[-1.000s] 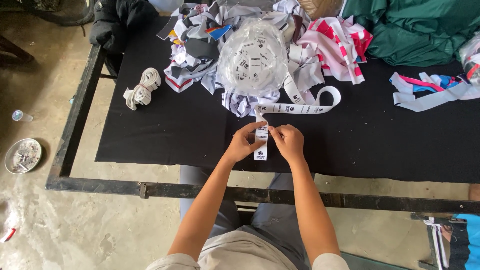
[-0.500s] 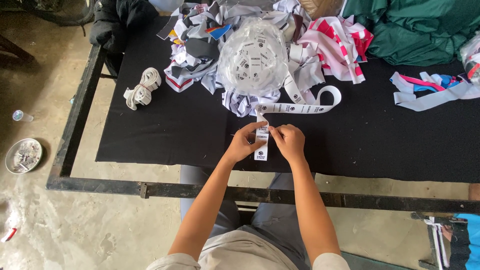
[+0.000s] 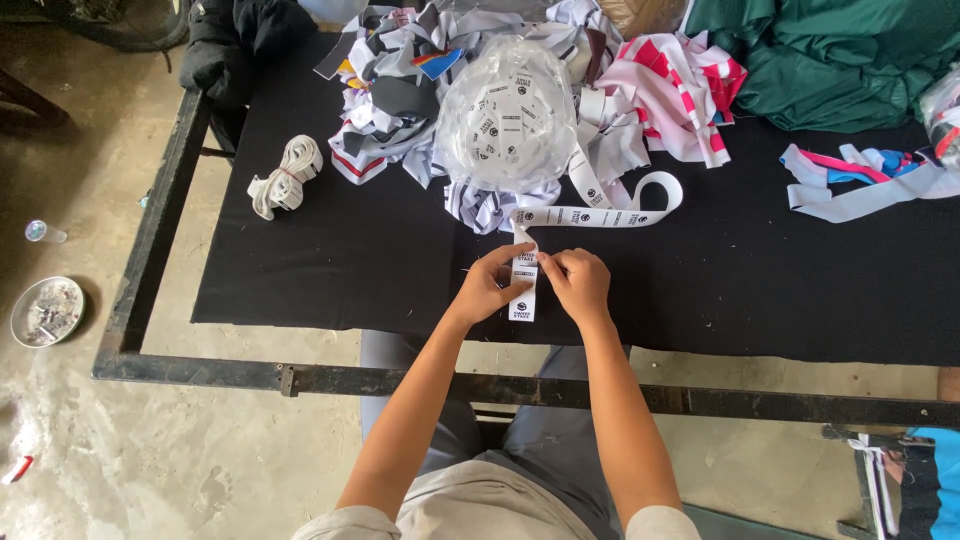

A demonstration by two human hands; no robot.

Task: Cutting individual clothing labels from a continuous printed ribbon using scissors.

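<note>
A long white label ribbon with black print (image 3: pixel 600 214) runs out of a clear plastic bag holding a ribbon roll (image 3: pixel 505 115) on the black tabletop (image 3: pixel 380 260). The ribbon loops to the right and comes back to my hands near the front edge. My left hand (image 3: pixel 487 287) and my right hand (image 3: pixel 573 283) pinch the ribbon's free end (image 3: pixel 523 290) from both sides, with a short printed length hanging down between them.
A heap of striped and coloured fabric scraps (image 3: pixel 640 90) lies behind the bag. Green cloth (image 3: pixel 830 60) sits at the back right, pale strips (image 3: pixel 860 185) at the right, a small bundle of white bands (image 3: pixel 285 178) at the left. A metal dish (image 3: pixel 45 310) rests on the concrete floor.
</note>
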